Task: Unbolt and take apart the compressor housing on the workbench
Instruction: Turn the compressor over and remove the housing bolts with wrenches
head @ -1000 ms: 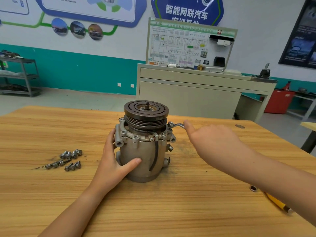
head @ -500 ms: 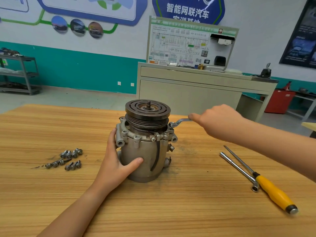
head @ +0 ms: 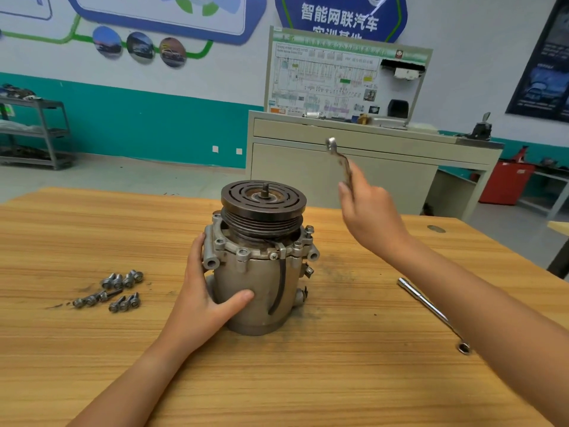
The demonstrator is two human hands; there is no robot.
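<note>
Grey metal compressor housing (head: 261, 282) stands upright on the wooden counter (head: 92, 229); left hand (head: 203, 300) wraps its fingers (head: 197, 254) round the side, right hand (head: 369, 217) clasps a bent steel wrench (head: 338, 158) aloft.

Left hand (head: 203, 306) grips compressor (head: 261, 266); right hand (head: 369, 217) holds wrench (head: 338, 158) aloft.

Grey compressor housing (head: 257, 282) (dark grooved pulley (head: 263, 202)) on striped tan workbench (head: 308, 380).

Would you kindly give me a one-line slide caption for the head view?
Left hand steadies the upright compressor on the workbench; right hand holds a wrench in the air.
</note>
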